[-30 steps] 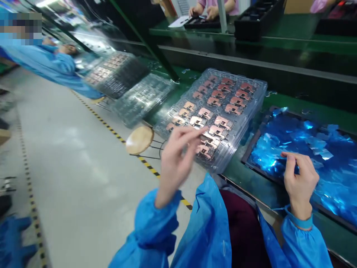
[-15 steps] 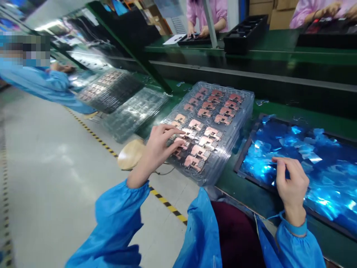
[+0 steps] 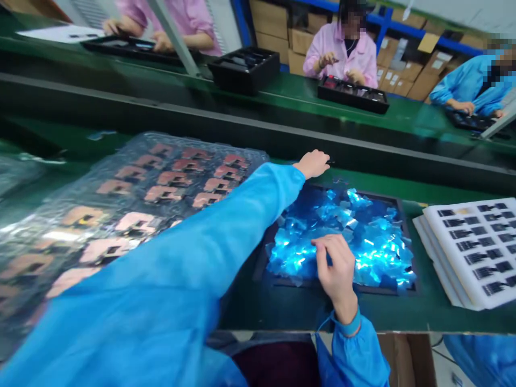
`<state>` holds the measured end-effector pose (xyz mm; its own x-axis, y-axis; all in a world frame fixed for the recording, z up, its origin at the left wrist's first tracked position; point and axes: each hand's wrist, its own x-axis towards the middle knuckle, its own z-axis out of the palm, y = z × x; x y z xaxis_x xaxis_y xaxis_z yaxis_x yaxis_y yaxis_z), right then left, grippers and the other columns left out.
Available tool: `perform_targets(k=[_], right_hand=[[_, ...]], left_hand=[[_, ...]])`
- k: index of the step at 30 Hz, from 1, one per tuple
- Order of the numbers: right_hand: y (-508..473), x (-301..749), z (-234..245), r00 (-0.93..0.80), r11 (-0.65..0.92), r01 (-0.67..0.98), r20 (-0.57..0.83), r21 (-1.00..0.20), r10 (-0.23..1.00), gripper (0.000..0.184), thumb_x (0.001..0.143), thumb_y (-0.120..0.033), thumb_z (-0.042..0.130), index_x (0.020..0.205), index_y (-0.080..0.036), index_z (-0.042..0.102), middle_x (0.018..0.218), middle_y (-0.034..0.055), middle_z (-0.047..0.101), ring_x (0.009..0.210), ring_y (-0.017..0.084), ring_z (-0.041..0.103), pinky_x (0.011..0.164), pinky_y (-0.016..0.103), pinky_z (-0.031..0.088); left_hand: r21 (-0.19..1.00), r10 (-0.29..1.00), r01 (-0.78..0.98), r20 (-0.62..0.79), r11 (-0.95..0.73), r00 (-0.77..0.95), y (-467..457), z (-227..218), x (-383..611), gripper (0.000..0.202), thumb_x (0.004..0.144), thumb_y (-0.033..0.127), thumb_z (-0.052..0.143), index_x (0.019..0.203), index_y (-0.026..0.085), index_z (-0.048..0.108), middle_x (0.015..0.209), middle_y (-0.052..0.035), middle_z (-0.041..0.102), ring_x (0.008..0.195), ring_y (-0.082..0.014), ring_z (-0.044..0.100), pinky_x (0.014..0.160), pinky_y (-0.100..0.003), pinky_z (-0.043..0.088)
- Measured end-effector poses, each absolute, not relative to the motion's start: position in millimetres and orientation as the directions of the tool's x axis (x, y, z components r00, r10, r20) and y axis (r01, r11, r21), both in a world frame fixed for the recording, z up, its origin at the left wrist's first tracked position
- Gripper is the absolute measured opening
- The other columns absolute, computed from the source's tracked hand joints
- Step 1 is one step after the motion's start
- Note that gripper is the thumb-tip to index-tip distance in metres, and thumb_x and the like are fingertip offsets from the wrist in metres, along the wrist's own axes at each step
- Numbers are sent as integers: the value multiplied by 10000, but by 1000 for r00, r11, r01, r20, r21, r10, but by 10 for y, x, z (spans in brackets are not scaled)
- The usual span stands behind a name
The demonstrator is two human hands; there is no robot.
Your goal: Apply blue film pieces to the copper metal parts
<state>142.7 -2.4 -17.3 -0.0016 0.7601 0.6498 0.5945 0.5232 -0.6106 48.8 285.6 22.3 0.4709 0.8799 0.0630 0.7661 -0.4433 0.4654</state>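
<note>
While left hand (image 3: 314,164) reaches, right hand (image 3: 337,266) over blue film (image 3: 379,255).

- Left sleeve (image 3: 193,252): bright blue, long, loose-cut, soft creases, narrows to left cuff (image 3: 299,176)
- Right sleeve (image 3: 363,352): matching blue, fabric bunched below the wrist
- Wristband (image 3: 350,325): flat, blue, right wrist, sits at the sleeve end
- Cord (image 3: 323,324): thin, blue, loops off wristband's inner side
- Jacket (image 3: 220,368): same blue, open in front
- Under it: dark maroon garment (image 3: 278,365)
- Left hand (image 3: 313,164), right hand (image 3: 336,264): both bare
</note>
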Motion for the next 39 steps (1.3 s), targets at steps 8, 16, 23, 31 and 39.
perform_targets(k=[8, 16, 23, 31, 39], right_hand=[[-64, 1497, -203, 70, 508, 578, 659, -639, 749, 260, 1064, -102, 551, 1067, -233, 775, 913, 56, 806, 863, 233, 731, 774, 388, 616], [4, 1563, -212, 379, 313, 498, 527, -809, 760, 191, 1095, -237, 568, 1194, -199, 727, 1083, 117, 785, 969, 231, 754, 770, 361, 633], [17, 1498, -92, 381, 226, 151, 268, -962, 885, 335, 1008, -387, 731, 1289, -210, 688, 1167, 109, 763, 948, 206, 757, 701, 293, 642], [-32, 1500, -65, 176, 156, -21, 150, -988, 973, 215, 986, -424, 771, 1004, -213, 807, 893, 31, 813, 717, 194, 770, 668, 312, 672], [-29, 1497, -70, 109, 366, 277, 408, -888, 907, 183, 1083, -303, 664, 1175, -250, 814, 1169, 82, 811, 1017, 230, 784, 787, 346, 684]], left_hand=[[600, 851, 673, 25, -432, 524, 2910, -145, 1070, 271, 715, 113, 903, 966, 140, 807, 1070, -134, 763, 1133, -308, 664, 1080, -394, 501], [850, 904, 491, -43, -191, 426, 2499, 189, 721, 96, 785, 134, 885, 803, 154, 794, 801, -112, 781, 751, -263, 752, 781, -423, 642], [994, 893, 103, -15, -36, 449, 836, 530, -35, 194, 720, 327, 959, 775, 199, 824, 695, -71, 760, 617, -243, 745, 565, -316, 618], [981, 998, 195, 5, -19, 69, 48, 427, -189, 124, 836, 318, 893, 875, 208, 852, 821, -57, 802, 765, -229, 755, 692, -290, 601], [995, 998, 90, -30, 35, -63, -75, 182, -124, 174, 807, 305, 923, 934, 206, 859, 828, -45, 791, 748, -206, 729, 700, -291, 620]])
